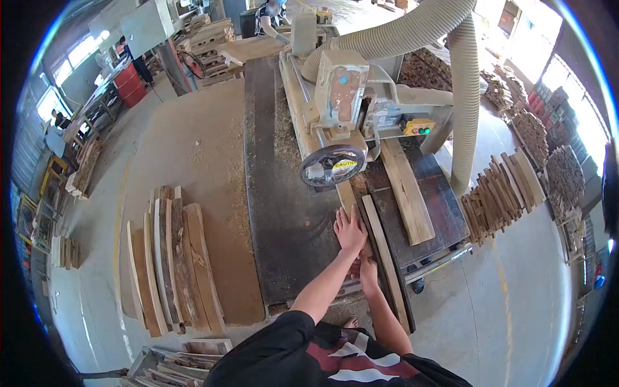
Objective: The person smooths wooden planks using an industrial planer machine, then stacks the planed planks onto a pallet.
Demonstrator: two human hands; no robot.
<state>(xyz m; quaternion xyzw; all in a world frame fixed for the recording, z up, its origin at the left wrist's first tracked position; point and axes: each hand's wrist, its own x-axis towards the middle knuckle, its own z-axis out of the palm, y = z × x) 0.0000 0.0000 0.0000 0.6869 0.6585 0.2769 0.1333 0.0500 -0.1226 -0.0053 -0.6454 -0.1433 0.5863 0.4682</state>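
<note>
A narrow wooden board (pixel 346 193) lies on the dark saw table (pixel 284 226), its far end running under the machine beside the handwheel (pixel 333 165). My left hand (pixel 350 230) rests flat on top of this board with the fingers stretched out. Closer to my body, my right hand (pixel 367 271) is closed around the board's near end, though its fingers are partly hidden. Just right of both hands runs a straight guide fence (pixel 385 251) with a pale wooden strip along it. Beyond that, a wider plank (pixel 407 200) lies on the table.
Several rough boards (pixel 171 258) lie on the brown side table (pixel 193 142) at left. A thick dust hose (pixel 464 109) drops at the machine's right, near a control box (pixel 419 127) with green lights. More stacked lumber (pixel 503 197) stands at right. Another person (pixel 271 19) is behind the machine.
</note>
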